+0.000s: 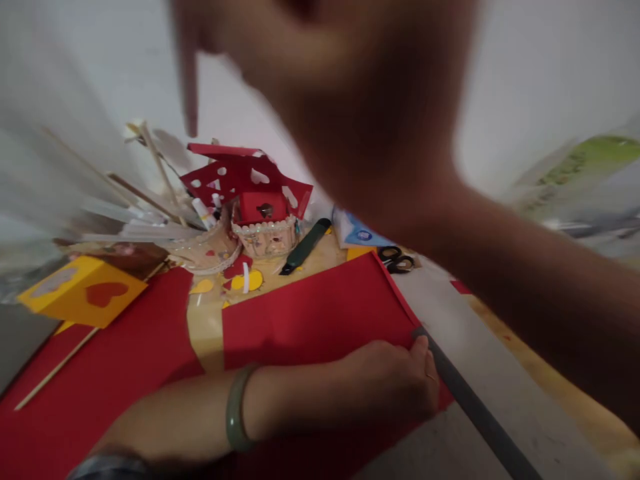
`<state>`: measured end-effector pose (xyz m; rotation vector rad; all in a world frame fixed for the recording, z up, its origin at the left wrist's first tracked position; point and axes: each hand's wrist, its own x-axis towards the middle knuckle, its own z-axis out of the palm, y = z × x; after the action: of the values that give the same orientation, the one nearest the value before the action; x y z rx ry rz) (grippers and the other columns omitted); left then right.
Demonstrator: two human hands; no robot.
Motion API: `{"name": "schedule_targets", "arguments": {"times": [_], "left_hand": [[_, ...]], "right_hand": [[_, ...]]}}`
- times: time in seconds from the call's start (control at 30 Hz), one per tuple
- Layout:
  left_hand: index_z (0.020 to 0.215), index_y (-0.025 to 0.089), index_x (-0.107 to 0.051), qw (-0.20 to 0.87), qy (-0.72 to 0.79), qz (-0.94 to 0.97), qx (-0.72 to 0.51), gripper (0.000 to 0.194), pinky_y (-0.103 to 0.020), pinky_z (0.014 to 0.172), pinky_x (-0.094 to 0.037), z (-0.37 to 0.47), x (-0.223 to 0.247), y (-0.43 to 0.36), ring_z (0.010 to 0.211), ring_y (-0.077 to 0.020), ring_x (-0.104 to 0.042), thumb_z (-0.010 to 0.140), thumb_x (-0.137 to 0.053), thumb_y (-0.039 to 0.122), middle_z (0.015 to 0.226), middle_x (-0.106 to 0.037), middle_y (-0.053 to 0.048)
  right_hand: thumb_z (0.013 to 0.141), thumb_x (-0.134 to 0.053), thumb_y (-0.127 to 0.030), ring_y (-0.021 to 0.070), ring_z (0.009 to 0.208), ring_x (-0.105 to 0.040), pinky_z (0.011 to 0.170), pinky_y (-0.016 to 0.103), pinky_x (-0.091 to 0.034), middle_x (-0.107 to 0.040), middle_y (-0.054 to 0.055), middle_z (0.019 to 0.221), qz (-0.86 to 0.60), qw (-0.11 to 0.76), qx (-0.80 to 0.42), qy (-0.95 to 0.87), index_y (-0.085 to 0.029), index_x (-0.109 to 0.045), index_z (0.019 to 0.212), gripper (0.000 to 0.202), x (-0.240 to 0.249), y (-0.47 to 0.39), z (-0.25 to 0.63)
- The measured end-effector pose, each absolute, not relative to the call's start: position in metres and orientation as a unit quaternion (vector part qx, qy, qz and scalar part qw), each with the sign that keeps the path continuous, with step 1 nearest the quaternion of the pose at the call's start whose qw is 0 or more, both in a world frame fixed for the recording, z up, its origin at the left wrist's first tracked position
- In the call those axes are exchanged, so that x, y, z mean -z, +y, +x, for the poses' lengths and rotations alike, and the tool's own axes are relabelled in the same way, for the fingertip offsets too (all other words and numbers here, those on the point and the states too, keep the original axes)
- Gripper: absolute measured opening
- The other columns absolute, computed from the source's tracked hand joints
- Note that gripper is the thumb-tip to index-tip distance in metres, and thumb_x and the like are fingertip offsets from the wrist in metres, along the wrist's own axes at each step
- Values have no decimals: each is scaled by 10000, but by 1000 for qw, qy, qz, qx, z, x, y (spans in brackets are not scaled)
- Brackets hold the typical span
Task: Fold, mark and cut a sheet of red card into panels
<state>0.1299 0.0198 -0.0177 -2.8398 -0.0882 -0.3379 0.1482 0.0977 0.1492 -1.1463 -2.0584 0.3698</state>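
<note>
My left hand (393, 377), at the end of a forearm wearing a green bangle (238, 410), is closed at the right edge of a red paper sheet (310, 313). Its fingertips pinch the upper end of a long, flat grey strip (470, 400) that runs down to the lower right. A narrow fold stands along the sheet's right edge. Close to the camera, my right hand (350, 87) is raised and blurred by motion. One finger stretches downward at the left; the others are cut off by the top edge. I see nothing held in it.
A green utility knife (306, 247) and black-handled scissors (396, 259) lie behind the sheet. Decorated baskets (265, 240) hold markers, sticks and red cut-out paper. A yellow paper box (83, 292) with a red heart stands left. Yellow paper scraps (247, 280) lie between.
</note>
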Motion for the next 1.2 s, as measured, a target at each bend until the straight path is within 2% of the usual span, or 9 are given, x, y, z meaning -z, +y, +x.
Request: {"name": "schedule_targets", "arguments": {"times": [0.17,0.3,0.4,0.5,0.6,0.7,0.9,1.0,1.2], "left_hand": [[1174,-18,-565,112,-48,-982,142,351,-227,351,-414,135,33,16,542,-134,-631,858,-423,42,1154,-611,-248],[1140,-21,-586,102,-44,-986,128,341,-236,341,-427,135,28,18,524,-141,-613,849,-415,29,1155,-606,-249],[1107,-22,-607,101,-31,-986,132,335,-225,333,-422,135,23,19,498,-138,-602,835,-414,16,1126,-617,-256],[1089,-25,-615,100,-32,-984,144,331,-229,323,-415,136,25,18,490,-147,-601,832,-411,23,1110,-619,-265],[1126,-33,-590,95,-37,-984,143,346,-243,347,-439,136,29,16,518,-160,-617,840,-409,39,1126,-610,-270],[1170,-47,-557,83,-34,-989,122,368,-248,386,-472,135,30,16,572,-172,-639,852,-407,61,1145,-599,-275],[1168,-41,-562,76,-29,-991,102,386,-253,383,-471,136,24,16,571,-178,-634,872,-348,83,1149,-599,-274],[1131,-33,-590,80,-33,-990,111,391,-245,358,-450,137,23,17,523,-164,-616,875,-318,85,1131,-607,-276],[1180,-48,-554,74,-22,-992,97,400,-251,375,-452,136,22,17,542,-168,-614,880,-323,79,1144,-596,-281]], "right_hand": [[892,-487,-483,149,795,-610,614,250,-467,-644,9,811,-531,447,-225,-684,-214,-569,881,281,-117,45,234],[857,-557,-395,128,693,-605,559,232,-473,-619,12,710,-567,521,-357,-528,-209,-614,817,199,-93,26,294],[704,-695,-275,102,644,-586,557,202,-472,-608,7,680,-553,552,-472,-409,-205,-659,767,101,-68,24,322],[580,-772,-260,107,634,-554,555,215,-463,-600,9,700,-527,521,-535,-406,-216,-654,750,211,-35,17,336],[716,-691,-397,90,497,-410,428,222,-336,-469,-37,576,-546,488,-493,-470,-233,-588,734,194,-7,11,338],[794,-611,-372,84,473,-352,425,240,-285,-421,-36,548,-571,440,-445,-532,-200,-529,586,282,8,12,334],[789,-549,-254,102,530,-430,471,229,-343,-468,-41,602,-575,373,-385,-618,-219,-500,682,122,22,21,332],[752,-570,-206,88,487,-395,425,214,-307,-447,-56,569,-578,377,-367,-624,-224,-433,647,173,29,16,338],[793,-547,-241,76,442,-372,384,206,-271,-447,-52,497,-577,338,-319,-671,-216,-405,573,263,31,14,340]]}}
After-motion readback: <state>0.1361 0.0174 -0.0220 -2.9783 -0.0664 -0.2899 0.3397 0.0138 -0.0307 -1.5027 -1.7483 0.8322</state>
